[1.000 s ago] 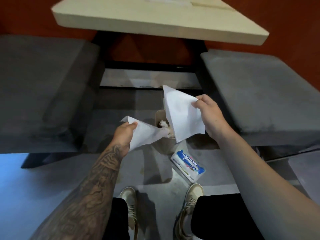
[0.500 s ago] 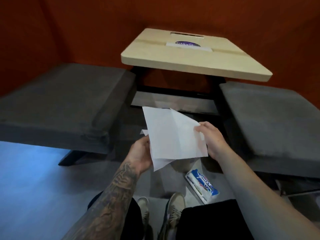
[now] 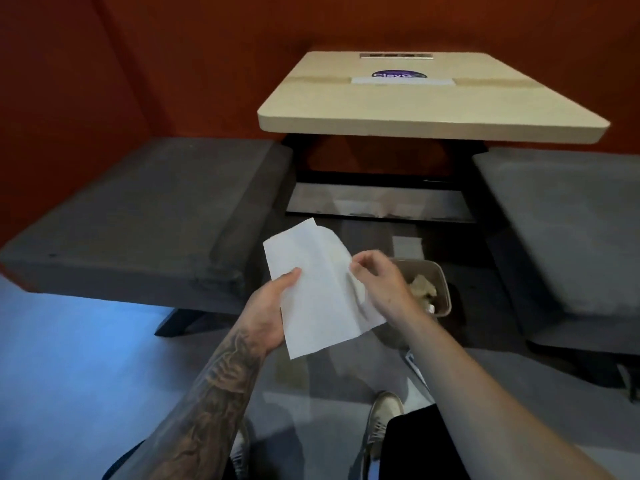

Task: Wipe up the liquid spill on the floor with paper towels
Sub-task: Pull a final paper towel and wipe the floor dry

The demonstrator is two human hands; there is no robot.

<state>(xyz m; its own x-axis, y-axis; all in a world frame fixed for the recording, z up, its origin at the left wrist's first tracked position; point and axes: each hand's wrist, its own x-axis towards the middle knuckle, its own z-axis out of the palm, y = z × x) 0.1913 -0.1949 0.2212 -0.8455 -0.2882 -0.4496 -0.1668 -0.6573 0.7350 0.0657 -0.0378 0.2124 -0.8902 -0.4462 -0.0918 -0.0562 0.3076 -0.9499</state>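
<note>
A white paper towel (image 3: 311,292) is held flat above the floor in front of me. My left hand (image 3: 270,310) grips its left edge, thumb on top. My right hand (image 3: 377,285) pinches the towel's upper right edge with thumb and fingertips. Below the towel, a faint yellowish patch (image 3: 291,372) shows on the grey floor between my feet and the bin. A corner of the tissue pack (image 3: 412,358) peeks out from behind my right forearm.
A small beige bin (image 3: 445,289) with crumpled tissues stands on the floor just right of my right hand. A beige table (image 3: 433,112) stands ahead, with grey benches at left (image 3: 138,216) and right (image 3: 571,237). My shoe (image 3: 384,410) is below.
The two sheets held apart a second ago now lie together as one stack in both hands. My hands came closer, and the bin is uncovered to their right.
</note>
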